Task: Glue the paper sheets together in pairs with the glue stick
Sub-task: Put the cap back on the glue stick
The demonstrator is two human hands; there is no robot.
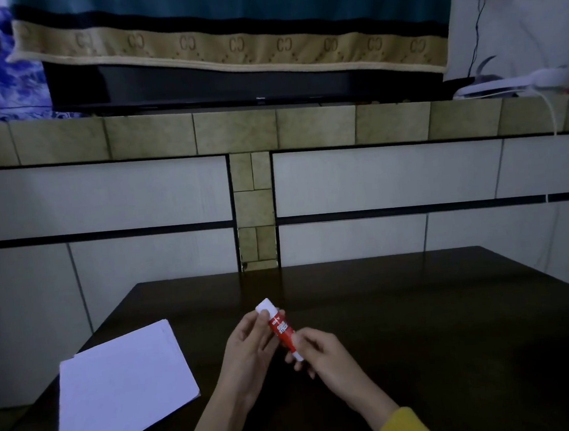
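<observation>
A red glue stick (pixel 281 329) with a white cap is held tilted above the dark wooden table (pixel 423 323), cap end pointing up and left. My left hand (pixel 250 349) holds its upper part near the cap between fingers and thumb. My right hand (pixel 319 353) pinches its lower end. A stack of white paper sheets (pixel 123 394) lies flat on the table to the left of my hands, slightly fanned at the top edge.
Behind the table rises a tiled wall with a ledge (pixel 234 130). A dark TV (pixel 230 82) under a patterned cloth stands on the ledge. A white device with a cable (pixel 512 83) lies at the ledge's right end.
</observation>
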